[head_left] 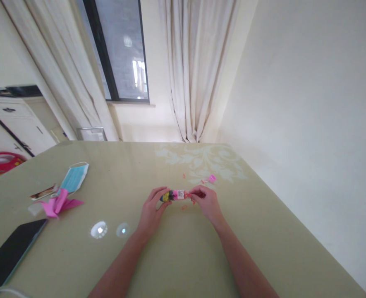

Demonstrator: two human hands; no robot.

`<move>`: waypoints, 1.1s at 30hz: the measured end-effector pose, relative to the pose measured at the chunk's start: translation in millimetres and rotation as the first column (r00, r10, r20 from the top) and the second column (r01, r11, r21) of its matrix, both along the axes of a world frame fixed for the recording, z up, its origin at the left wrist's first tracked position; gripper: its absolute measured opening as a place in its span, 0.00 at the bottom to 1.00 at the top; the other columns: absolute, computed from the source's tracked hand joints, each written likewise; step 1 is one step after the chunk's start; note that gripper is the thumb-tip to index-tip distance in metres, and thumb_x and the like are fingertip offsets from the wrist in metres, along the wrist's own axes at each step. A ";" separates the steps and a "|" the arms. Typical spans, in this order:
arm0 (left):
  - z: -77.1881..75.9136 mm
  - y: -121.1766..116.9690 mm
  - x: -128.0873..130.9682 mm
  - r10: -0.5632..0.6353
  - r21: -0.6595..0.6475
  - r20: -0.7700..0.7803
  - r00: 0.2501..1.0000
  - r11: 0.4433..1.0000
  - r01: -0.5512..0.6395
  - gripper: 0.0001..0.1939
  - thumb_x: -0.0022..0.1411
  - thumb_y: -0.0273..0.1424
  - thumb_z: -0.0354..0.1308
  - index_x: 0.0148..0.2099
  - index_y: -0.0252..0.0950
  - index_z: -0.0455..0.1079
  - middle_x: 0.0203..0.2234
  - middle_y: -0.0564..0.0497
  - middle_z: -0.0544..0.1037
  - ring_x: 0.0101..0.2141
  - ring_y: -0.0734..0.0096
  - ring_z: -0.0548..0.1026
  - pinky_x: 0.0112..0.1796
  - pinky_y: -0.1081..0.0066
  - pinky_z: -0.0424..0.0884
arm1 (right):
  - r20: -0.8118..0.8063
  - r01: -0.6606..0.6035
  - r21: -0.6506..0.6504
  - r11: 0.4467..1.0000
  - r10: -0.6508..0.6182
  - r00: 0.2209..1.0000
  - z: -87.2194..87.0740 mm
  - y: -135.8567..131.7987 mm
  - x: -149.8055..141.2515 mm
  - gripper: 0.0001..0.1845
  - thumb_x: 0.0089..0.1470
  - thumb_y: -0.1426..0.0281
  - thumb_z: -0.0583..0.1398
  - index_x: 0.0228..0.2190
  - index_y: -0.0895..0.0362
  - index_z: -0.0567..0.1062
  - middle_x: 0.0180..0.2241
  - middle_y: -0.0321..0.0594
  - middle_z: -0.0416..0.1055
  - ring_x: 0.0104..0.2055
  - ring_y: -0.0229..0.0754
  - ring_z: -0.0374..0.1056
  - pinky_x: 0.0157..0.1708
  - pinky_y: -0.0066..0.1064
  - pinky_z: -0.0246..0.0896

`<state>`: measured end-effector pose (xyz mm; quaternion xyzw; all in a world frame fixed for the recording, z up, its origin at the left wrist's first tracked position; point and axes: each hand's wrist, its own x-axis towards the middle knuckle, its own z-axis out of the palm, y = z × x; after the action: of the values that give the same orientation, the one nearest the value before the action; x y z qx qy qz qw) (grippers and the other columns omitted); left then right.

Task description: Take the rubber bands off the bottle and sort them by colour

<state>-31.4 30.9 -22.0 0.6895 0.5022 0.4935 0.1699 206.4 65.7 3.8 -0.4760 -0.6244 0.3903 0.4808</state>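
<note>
A small tube-shaped item (175,195) with a yellow and black end and a pink labelled middle lies crosswise just above the table (183,248). My left hand (153,207) pinches its yellow-black end. My right hand (206,200) pinches the pink end on the other side. Both hands rest near the middle of the table. A small pink cap-like piece (211,178) lies just beyond my right hand, with tiny pink bits (184,207) scattered around.
At the left lie a blue face mask (75,177), a pink folded paper bow (58,203), a small wrapper (42,193) and a dark tablet (12,250) at the table's edge. A wall runs along the right. Curtains and a window stand behind the table.
</note>
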 end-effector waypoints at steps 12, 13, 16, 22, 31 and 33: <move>-3.2 0.1 3.5 0.033 -0.016 0.023 0.999 0.999 -0.033 0.18 0.65 0.31 0.63 0.56 0.44 0.75 0.53 0.48 0.77 0.54 0.60 0.76 0.57 0.59 0.73 | -0.079 -0.080 -0.127 0.989 0.070 0.994 3.0 1.4 2.9 0.14 0.47 0.58 0.69 0.30 0.54 0.76 0.29 0.40 0.80 0.31 0.45 0.75 0.32 0.34 0.66; -3.4 0.0 3.5 0.020 -0.018 0.021 1.000 1.000 -0.019 0.18 0.65 0.31 0.63 0.56 0.44 0.75 0.53 0.48 0.77 0.54 0.60 0.76 0.57 0.59 0.73 | -0.080 -0.071 -0.130 0.989 0.061 0.995 2.1 1.2 2.2 0.14 0.46 0.59 0.69 0.30 0.54 0.74 0.28 0.39 0.80 0.29 0.44 0.74 0.30 0.33 0.64; -1.8 -1.2 3.8 -0.028 -0.022 0.018 0.999 0.999 0.029 0.17 0.65 0.31 0.63 0.56 0.45 0.75 0.53 0.48 0.77 0.54 0.60 0.76 0.57 0.59 0.73 | -0.108 -0.039 -0.160 0.986 0.022 0.994 -0.8 0.4 -0.8 0.19 0.44 0.59 0.71 0.32 0.52 0.69 0.25 0.36 0.78 0.26 0.43 0.72 0.27 0.31 0.61; 4.5 -3.5 4.9 -0.068 -0.040 0.074 0.995 0.997 0.071 0.16 0.64 0.32 0.64 0.55 0.46 0.77 0.53 0.48 0.77 0.53 0.60 0.76 0.58 0.58 0.72 | -0.078 0.090 -0.077 0.993 -0.096 0.992 -3.3 2.7 0.2 0.22 0.40 0.60 0.73 0.30 0.53 0.67 0.28 0.34 0.73 0.27 0.41 0.70 0.27 0.31 0.63; 6.8 -2.9 7.3 -0.157 -0.161 0.309 0.938 0.963 0.214 0.19 0.61 0.35 0.67 0.54 0.44 0.77 0.53 0.46 0.75 0.54 0.59 0.76 0.56 0.57 0.75 | -0.072 -0.107 -0.205 0.973 0.095 0.993 3.6 1.0 6.0 0.16 0.47 0.57 0.70 0.28 0.55 0.73 0.19 0.30 0.67 0.18 0.34 0.61 0.19 0.26 0.53; 7.3 -2.7 8.2 -0.148 -0.172 0.345 0.927 0.961 0.217 0.19 0.61 0.36 0.67 0.55 0.44 0.77 0.53 0.46 0.75 0.54 0.60 0.76 0.55 0.58 0.76 | -0.112 -0.119 -0.231 0.966 0.095 0.989 6.3 -0.5 5.5 0.19 0.47 0.54 0.70 0.29 0.55 0.74 0.17 0.30 0.68 0.17 0.35 0.62 0.18 0.27 0.54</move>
<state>-23.2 28.2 -14.7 0.6199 0.4486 0.5285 0.3675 211.9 65.3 10.1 -0.4755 -0.5735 0.5106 0.4294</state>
